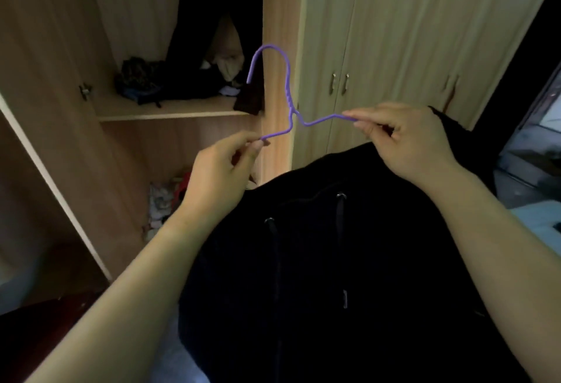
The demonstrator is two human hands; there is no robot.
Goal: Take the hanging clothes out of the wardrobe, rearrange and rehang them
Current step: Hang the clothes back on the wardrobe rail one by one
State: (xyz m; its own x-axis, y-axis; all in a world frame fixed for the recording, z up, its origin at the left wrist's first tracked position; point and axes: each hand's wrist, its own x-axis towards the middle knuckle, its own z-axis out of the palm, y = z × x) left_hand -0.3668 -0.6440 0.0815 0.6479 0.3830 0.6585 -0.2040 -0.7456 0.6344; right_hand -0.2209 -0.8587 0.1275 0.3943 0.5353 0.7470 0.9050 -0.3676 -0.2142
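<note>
Now | both hands pinch purple hanger (288,100) | black hoodie (334,261) below

I see the upper shelf (170,110) of the open wardrobe at ten o'clock; a heap of dark clothes (142,80) lies on it. Below, at eight o'clock, the lower compartment floor carries crumpled light and red clothes (165,200).

No readable txt anywhere: no labels, brands, nos. or signs. Purple hanger (288,100) is plain, black hoodie (349,261) shows no print or logo, wardrobe (394,33) doors carry no stickers. Small tag on a hoodie drawstring is too blurry to read.
</note>
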